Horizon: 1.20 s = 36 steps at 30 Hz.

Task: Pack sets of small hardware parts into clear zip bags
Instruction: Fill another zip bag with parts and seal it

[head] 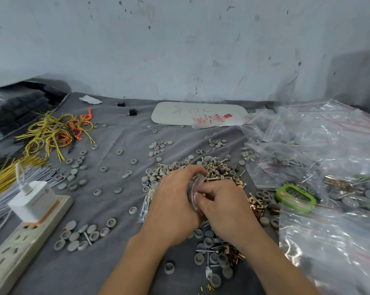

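My left hand (175, 201) and my right hand (222, 203) meet at the centre of the grey cloth, and both grip a small clear zip bag (194, 188) between them. The bag is crumpled and mostly hidden by my fingers; what it holds I cannot tell. Under and around my hands lies a heap of hardware parts (218, 169): grey round caps, brass clips and silver screws. More of the same mix sits near my right wrist (220, 252).
Filled and empty clear zip bags (328, 145) pile up on the right, with a green counter (294, 196) among them. A power strip with a white charger (28, 209) lies at the left. Yellow and orange wires (56, 133) sit far left. Grey caps (79, 233) are scattered around.
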Tool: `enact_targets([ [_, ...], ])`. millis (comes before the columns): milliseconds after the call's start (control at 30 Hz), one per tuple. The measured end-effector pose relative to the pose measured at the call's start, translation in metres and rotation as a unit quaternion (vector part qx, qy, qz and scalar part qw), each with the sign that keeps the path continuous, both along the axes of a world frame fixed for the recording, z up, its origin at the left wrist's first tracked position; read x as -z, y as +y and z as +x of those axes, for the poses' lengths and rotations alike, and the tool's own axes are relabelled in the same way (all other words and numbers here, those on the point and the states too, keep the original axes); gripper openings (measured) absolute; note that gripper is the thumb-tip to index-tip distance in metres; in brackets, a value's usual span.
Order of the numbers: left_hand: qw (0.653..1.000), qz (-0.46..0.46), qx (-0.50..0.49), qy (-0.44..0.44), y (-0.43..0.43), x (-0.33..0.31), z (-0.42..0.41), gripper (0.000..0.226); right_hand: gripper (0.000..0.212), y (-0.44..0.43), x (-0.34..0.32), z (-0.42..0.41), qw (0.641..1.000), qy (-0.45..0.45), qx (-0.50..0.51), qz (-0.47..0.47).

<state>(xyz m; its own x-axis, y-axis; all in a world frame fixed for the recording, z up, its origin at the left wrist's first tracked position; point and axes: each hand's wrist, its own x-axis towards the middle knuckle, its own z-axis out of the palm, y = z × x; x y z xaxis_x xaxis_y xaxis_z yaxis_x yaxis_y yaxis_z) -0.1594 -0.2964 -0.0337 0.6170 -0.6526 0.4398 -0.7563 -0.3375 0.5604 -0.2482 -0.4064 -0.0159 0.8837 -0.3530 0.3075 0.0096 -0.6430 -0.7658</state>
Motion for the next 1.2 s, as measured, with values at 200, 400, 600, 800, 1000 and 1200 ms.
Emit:
enact_targets([
  [200, 0.984, -0.147, -0.038, 0.089, 0.008, -0.003, 0.007, 0.051, 0.02, -0.012, -0.003, -0.009, 0.985, -0.079, 0.138, 0.065],
  [400, 0.945, -0.272, -0.089, 0.157, 0.014, -0.005, 0.024, 0.05, 0.015, 0.004, 0.0, -0.012, 0.979, 0.146, 0.045, -0.132],
  [600, 0.975, -0.185, -0.091, 0.08, 0.011, -0.001, 0.015, 0.049, 0.027, 0.017, 0.003, -0.007, 0.96, 0.203, 0.068, -0.18],
  [800, 0.986, -0.129, -0.077, 0.067, 0.006, 0.007, 0.014, 0.064, 0.017, 0.012, 0.009, -0.008, 0.962, 0.183, 0.082, -0.184],
  [1000, 0.996, -0.059, -0.065, 0.029, 0.002, 0.012, 0.013, 0.066, 0.011, -0.011, 0.001, -0.015, 0.99, 0.005, 0.139, -0.013],
  [1200, 0.998, -0.032, -0.045, -0.005, 0.001, 0.008, 0.008, 0.065, 0.02, -0.009, -0.004, -0.008, 0.993, -0.044, 0.093, 0.062],
])
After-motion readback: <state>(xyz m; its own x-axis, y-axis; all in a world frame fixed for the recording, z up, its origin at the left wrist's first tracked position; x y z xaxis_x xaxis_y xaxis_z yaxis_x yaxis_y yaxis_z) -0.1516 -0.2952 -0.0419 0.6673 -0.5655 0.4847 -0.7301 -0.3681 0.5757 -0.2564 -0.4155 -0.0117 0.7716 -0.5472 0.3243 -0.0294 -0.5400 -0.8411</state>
